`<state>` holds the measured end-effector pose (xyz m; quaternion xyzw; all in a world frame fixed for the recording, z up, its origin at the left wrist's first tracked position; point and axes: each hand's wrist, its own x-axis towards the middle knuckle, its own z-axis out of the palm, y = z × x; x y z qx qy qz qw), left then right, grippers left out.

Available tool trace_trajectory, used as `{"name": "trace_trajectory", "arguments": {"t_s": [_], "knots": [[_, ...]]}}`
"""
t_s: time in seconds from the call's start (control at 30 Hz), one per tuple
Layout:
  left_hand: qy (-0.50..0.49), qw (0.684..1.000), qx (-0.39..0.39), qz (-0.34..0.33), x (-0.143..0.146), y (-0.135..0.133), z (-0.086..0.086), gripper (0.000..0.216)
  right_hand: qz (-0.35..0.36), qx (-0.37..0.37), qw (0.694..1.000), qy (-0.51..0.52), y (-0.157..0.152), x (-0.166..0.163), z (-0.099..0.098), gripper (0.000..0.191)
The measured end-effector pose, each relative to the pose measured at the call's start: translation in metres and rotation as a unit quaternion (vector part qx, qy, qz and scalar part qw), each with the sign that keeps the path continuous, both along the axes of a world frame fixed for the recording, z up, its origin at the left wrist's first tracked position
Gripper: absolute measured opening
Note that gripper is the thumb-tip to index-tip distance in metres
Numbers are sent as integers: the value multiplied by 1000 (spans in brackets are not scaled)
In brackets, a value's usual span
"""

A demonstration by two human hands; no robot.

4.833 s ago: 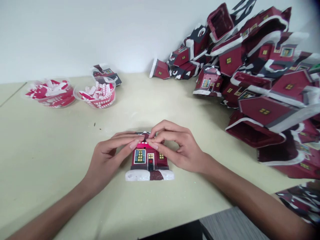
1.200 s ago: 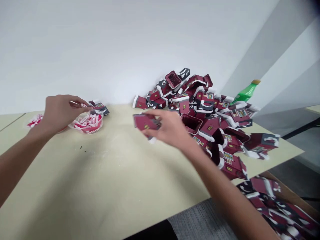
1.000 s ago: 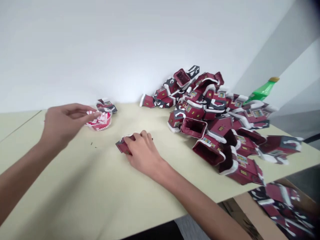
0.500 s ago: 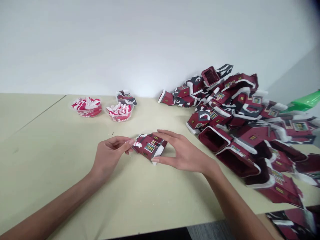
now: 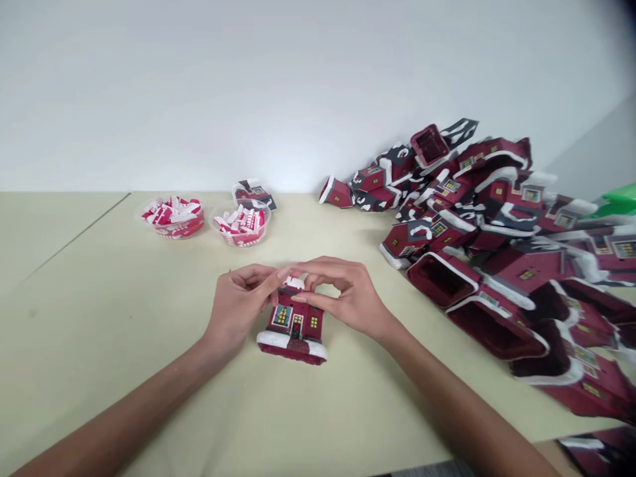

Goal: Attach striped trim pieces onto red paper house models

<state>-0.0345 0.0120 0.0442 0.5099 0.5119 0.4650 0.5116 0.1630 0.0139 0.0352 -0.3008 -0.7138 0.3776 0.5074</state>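
A small dark red toy house (image 5: 294,324) with a white snow base and lit yellow windows lies on the beige table (image 5: 124,298), front face up toward me. My left hand (image 5: 242,306) pinches at its top edge from the left. My right hand (image 5: 338,295) curls over the same top edge from the right, fingertips meeting the left ones. A small white piece (image 5: 294,283) shows between the fingertips at the roof line.
Two clear plastic tubs (image 5: 171,216) (image 5: 241,225) of red and white small pieces stand at the back left. One loose house (image 5: 252,193) lies behind them. A large heap of red toy houses (image 5: 487,218) fills the right side to the table edge. A green bottle (image 5: 619,199) lies far right.
The left hand came back from the tubs to the house. The right hand set the house down in front of me and turned it face up; both hands now meet at its top.
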Motion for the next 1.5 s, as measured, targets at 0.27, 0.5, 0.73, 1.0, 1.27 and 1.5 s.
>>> {"name": "trace_trajectory", "arguments": {"t_s": [0.27, 0.5, 0.73, 1.0, 1.27, 1.5], "knots": [[-15, 992, -39, -122, 15, 1, 18, 50, -39, 0, 989, 143, -4, -11, -3, 20], [131, 971, 165, -116, -1, 6, 8, 30, -78, -6, 993, 86, -8, 3, 6, 10], [9, 953, 32, -302, -31, 7, -32, 75, -53, 125, 972, -194, -15, 6, 5, 22], [11, 941, 39, -335, -25, 4, -35, 87, -46, 119, 975, -181, -17, 2, -1, 18], [-7, 943, -62, -328, -27, 7, -27, 73, -57, 106, 985, -125, -17, -2, -6, 13], [3, 947, -40, -318, -29, 9, -32, 75, -66, 102, 987, -105, -18, -6, -8, 12]]}}
